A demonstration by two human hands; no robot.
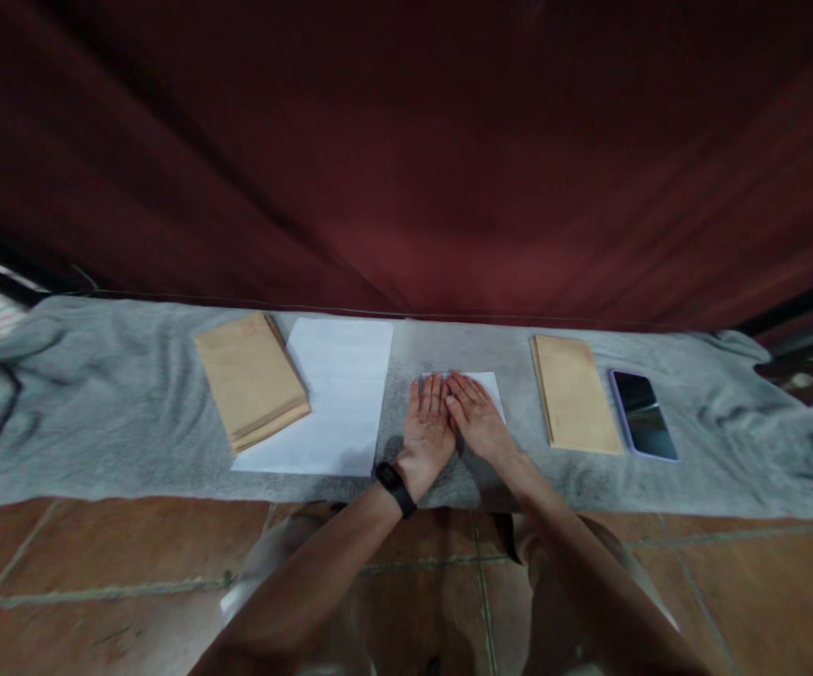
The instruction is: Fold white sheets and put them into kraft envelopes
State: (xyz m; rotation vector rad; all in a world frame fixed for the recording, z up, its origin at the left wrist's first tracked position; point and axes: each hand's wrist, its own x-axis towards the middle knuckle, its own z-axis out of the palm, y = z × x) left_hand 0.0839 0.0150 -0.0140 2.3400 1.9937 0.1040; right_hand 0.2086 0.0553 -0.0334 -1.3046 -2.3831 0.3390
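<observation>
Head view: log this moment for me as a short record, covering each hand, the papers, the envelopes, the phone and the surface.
Left hand: left hand, palm down on the small white paper, black wristband on its wrist
Right hand: right hand, palm down on the same paper, beside the left
Large paper: white sheet, left of the hands
Left envelopes: brown stack, overlapping the sheet
Right envelopes: smaller brown stack, right of the hands
Phone: smartphone, screen up and dark, far right
Surface: grey cloth
</observation>
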